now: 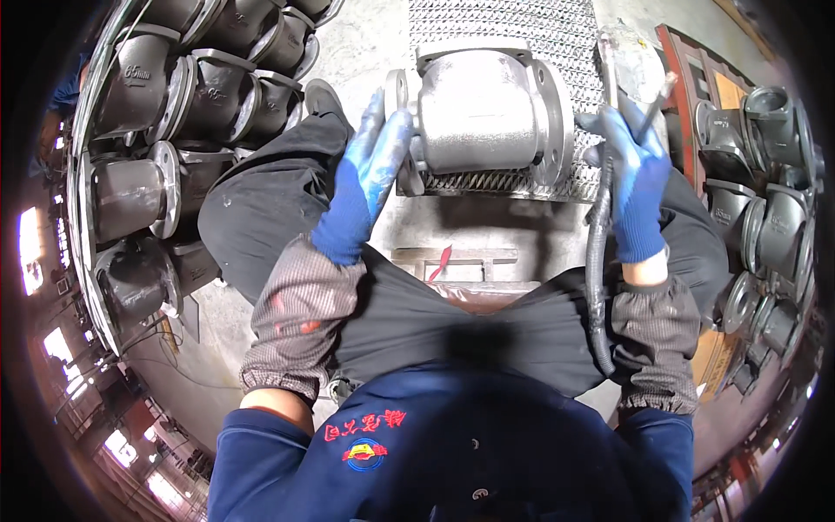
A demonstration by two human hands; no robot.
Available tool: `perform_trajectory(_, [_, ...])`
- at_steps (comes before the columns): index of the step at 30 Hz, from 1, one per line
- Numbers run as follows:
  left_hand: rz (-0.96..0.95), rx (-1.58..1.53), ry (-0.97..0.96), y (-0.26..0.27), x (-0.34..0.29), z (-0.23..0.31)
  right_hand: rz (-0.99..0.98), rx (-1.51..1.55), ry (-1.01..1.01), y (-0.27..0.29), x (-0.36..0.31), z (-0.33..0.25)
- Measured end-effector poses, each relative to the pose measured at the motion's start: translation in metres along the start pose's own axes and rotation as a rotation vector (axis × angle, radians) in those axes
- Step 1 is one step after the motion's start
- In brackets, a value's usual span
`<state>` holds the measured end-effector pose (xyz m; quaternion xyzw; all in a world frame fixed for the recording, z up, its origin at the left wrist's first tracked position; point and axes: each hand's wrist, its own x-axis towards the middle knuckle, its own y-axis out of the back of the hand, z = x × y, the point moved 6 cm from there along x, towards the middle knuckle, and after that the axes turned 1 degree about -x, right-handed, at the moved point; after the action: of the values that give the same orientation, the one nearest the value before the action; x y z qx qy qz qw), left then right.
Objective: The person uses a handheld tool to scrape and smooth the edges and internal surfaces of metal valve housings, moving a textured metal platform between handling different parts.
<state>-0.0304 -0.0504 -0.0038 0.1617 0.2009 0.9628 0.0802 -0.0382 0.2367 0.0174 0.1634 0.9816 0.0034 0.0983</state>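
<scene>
The grey flanged casting (pixel 478 113) lies on its side on the grated counter (pixel 504 22), close to the near edge, with its left flange at about the left edge and a narrow strip of grating past its right flange. Bare grating stretches beyond it toward the far side. The left hand (pixel 374 161), in a blue glove, has its grip spread, fingers straight and uncurled along the left flange, seemingly touching it. The right hand (pixel 639 174) is out past the right edge, its grip curled around a dark tool (pixel 652 113) whose tip points up and away; a ribbed hose (pixel 596 278) hangs down over the lap. Open floor (pixel 357 43) separates the counter from the castings stacked at left (pixel 135 83); more castings at right (pixel 783 226) stand beyond the knee. The 2 legs bracket the counter's near end, limiting sideways room there.
</scene>
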Motion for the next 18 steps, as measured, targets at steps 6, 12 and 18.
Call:
perform_trajectory(6, [0.095, 0.131, -0.054, 0.002, 0.0, 0.048, -0.312, 0.082, -0.024, -0.061, -0.079, -0.021])
perform_trajectory(12, [-0.09, -0.155, 0.205, -0.01, -0.017, 0.043, -0.631, 0.085, 0.13, -0.122, -0.123, 0.003])
perform_trajectory(18, [0.107, -0.632, 0.441, 0.0, -0.023, 0.028, -0.563, -0.131, -0.276, -0.083, -0.085, -0.007])
